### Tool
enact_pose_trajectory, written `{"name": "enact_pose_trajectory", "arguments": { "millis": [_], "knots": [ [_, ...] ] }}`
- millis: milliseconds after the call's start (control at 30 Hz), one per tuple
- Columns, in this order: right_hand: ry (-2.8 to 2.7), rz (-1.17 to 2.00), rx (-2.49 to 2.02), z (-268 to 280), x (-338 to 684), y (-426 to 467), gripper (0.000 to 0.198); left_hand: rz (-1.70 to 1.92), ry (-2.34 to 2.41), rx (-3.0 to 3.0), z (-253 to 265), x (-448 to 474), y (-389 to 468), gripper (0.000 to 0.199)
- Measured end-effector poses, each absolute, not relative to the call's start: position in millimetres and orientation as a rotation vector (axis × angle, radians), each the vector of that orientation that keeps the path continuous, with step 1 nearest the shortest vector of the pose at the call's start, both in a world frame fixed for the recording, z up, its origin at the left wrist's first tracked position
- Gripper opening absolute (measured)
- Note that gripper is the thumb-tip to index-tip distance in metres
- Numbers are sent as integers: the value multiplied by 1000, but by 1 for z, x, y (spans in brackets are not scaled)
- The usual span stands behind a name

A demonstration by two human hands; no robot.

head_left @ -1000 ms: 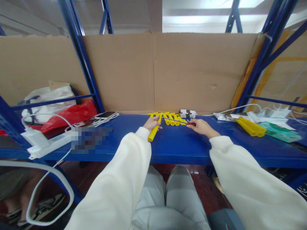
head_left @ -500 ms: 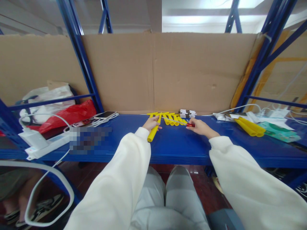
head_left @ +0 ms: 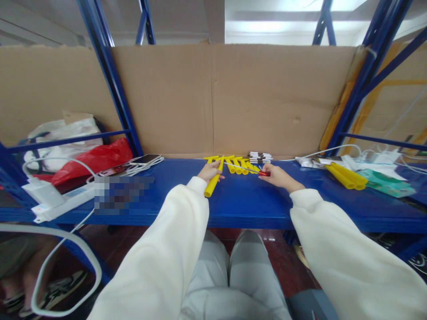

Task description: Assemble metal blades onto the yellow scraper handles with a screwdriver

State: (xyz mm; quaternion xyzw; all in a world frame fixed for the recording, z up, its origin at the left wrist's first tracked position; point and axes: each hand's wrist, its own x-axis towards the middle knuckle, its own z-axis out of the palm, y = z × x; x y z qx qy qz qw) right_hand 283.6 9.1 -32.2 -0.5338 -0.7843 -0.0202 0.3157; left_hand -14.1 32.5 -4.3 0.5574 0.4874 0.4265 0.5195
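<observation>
My left hand [head_left: 208,171] is closed around a yellow tapered tube [head_left: 212,183], its wide end tilted down toward me. My right hand [head_left: 278,176] grips the red handle of a screwdriver [head_left: 263,174], whose thin metal shaft points left to the upper part of that tube. Whether the tip sits in the tube is too small to tell. Behind the shaft lie several more yellow tubes [head_left: 237,170] in a row on the blue table [head_left: 248,200], some with crosspieces at their far ends. Small black-and-white pieces [head_left: 260,158] are stacked just behind them.
A cardboard panel [head_left: 267,102] closes off the back. On the left are a power strip [head_left: 63,205], a phone [head_left: 149,159] and a red bag [head_left: 96,161]. Two yellow tubes [head_left: 347,177] and a green packet [head_left: 387,182] lie at right. Another person's legs [head_left: 28,271] show at lower left.
Both hands keep their hold on the tube and the screwdriver, almost unmoved. The whole view has shifted very slightly.
</observation>
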Motion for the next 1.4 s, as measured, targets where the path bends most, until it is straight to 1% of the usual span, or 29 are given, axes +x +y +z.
{"name": "enact_pose_trajectory", "arguments": {
  "millis": [267, 433, 533, 700, 867, 967, 1067, 1133, 1400],
  "knots": [
    [-2138, -46, -1463, -29, 282, 4, 18, 1031, 1149, 1339, -6, -15, 36, 86],
    [-2140, 8, -1379, -33, 284, 10, 20, 1029, 1157, 1334, -6, -15, 36, 84],
    [-2091, -22, -1386, -34, 285, 12, 21, 1023, 1146, 1343, -7, -16, 37, 83],
    [-2119, -102, -1414, -31, 286, 7, 18, 1023, 1144, 1358, -5, -14, 35, 83],
    [-2166, -166, -1463, -27, 286, 3, 24, 1024, 1160, 1348, -2, -12, 28, 79],
    [-2168, -117, -1469, -28, 285, 5, 25, 1032, 1160, 1344, -1, -12, 27, 81],
    [-2130, -50, -1435, -29, 284, 7, 18, 1033, 1159, 1347, -2, -13, 29, 83],
    [-2091, -41, -1439, -30, 284, 7, 18, 1021, 1158, 1355, -3, -13, 31, 82],
    [-2092, -156, -1489, -26, 284, 3, 22, 1008, 1136, 1367, -5, -14, 34, 83]
  ]
}}
